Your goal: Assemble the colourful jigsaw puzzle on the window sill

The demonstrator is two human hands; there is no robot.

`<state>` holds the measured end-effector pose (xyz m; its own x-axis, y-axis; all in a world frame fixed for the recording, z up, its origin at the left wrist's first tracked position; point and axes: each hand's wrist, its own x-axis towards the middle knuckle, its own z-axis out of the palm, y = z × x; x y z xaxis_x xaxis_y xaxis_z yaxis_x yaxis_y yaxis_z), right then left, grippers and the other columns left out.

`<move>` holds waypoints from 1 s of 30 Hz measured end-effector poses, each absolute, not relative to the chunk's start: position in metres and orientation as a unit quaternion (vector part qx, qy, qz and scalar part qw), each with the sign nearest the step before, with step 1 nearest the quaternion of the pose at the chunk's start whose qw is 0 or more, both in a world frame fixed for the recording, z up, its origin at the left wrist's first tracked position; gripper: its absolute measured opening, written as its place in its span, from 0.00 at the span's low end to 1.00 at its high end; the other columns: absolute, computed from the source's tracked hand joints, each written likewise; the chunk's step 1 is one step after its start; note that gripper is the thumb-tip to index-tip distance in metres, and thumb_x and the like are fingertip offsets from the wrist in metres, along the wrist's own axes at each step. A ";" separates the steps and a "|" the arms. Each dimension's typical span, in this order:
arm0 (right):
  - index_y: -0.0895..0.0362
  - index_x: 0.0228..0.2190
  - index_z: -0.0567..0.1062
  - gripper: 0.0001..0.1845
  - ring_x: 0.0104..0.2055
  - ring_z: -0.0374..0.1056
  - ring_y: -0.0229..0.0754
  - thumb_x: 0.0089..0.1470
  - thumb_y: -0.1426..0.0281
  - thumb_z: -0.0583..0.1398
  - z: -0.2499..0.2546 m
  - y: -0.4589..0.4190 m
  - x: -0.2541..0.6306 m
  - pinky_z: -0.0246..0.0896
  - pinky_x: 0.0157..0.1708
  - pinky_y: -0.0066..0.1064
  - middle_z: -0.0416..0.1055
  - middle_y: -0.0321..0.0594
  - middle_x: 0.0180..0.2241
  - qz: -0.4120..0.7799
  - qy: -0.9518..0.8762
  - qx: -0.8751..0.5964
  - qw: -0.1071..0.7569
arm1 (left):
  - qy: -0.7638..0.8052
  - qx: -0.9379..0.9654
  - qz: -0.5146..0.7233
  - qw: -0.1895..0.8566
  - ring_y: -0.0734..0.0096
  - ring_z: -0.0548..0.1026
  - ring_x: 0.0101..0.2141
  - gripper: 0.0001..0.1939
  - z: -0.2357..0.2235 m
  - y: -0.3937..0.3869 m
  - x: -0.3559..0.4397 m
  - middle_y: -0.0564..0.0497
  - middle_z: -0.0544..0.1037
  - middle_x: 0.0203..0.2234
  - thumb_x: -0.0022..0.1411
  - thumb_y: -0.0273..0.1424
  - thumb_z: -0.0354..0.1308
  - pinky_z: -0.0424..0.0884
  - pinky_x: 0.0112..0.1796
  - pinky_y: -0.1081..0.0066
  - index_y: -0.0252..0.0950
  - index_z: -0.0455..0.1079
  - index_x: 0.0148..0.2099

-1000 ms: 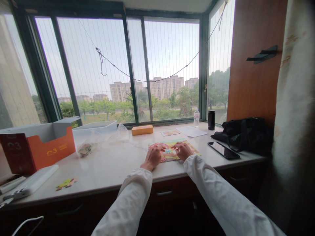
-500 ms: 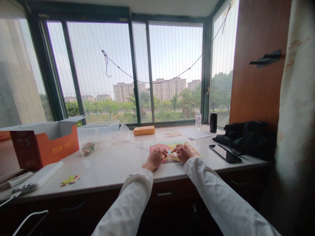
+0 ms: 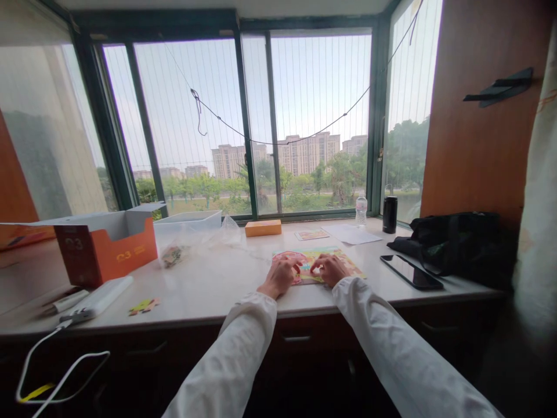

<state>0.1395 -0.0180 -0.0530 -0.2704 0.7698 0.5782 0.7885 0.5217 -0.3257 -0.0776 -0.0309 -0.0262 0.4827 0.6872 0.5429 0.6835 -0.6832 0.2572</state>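
Observation:
A colourful jigsaw puzzle (image 3: pixel 311 278) lies flat near the counter's front edge, both hands over it. My left hand (image 3: pixel 282 276) rests on its left part, over a red and pink picture area. Its fingers are bent, tips down on the puzzle, and no piece shows in them. On the middle of the puzzle, my right hand (image 3: pixel 331 269) has its index finger and thumb bent and a little apart. A small teal patch shows between the two hands. The fingertips are partly hidden. Several loose puzzle pieces (image 3: pixel 143 306) lie to the left.
Left stand an orange box (image 3: pixel 126 247), a white bin (image 3: pixel 191 219), a clear bag with pieces (image 3: pixel 174 253) and a white power strip (image 3: pixel 102 300). Behind are a small orange box (image 3: pixel 263 228), a picture card (image 3: pixel 312 234), paper (image 3: pixel 353 234) and bottles. A phone (image 3: pixel 411 271) and black bag (image 3: pixel 456 247) lie right.
The view has turned slightly left, so everything sits further right. Both hands stay on the puzzle; the right index finger looks more bent than before.

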 end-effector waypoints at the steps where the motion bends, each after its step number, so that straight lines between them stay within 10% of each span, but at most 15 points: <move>1: 0.51 0.32 0.83 0.20 0.40 0.71 0.40 0.46 0.82 0.56 -0.054 -0.017 0.140 0.60 0.44 0.30 0.77 0.38 0.36 -0.014 -0.795 -0.489 0.357 | 0.399 0.860 0.317 0.003 0.64 0.74 0.45 0.24 -0.026 -0.032 -0.077 0.52 0.82 0.34 0.54 0.17 0.48 0.68 0.51 0.64 0.40 0.76 0.47; 17: 0.51 0.31 0.83 0.21 0.38 0.72 0.41 0.45 0.81 0.54 -0.055 -0.023 0.145 0.62 0.42 0.30 0.78 0.39 0.37 -0.020 -0.806 -0.473 0.355 | 0.486 0.797 0.354 -0.056 0.64 0.72 0.40 0.19 -0.005 -0.059 -0.100 0.52 0.82 0.31 0.57 0.16 0.48 0.65 0.48 0.63 0.39 0.77 0.41; 30: 0.49 0.29 0.81 0.18 0.37 0.71 0.43 0.49 0.77 0.52 -0.061 -0.011 0.158 0.58 0.43 0.37 0.77 0.38 0.35 -0.119 -0.801 -0.447 0.380 | 0.708 0.577 0.375 -0.158 0.63 0.73 0.44 0.17 -0.010 -0.150 -0.317 0.49 0.81 0.40 0.60 0.21 0.49 0.68 0.47 0.67 0.37 0.74 0.47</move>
<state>0.1582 -0.0108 -0.0613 -0.3119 0.6264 0.7143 0.8064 0.5721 -0.1496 -0.3173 -0.1502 -0.0095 -0.2844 0.6986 0.6565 0.9357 0.0533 0.3487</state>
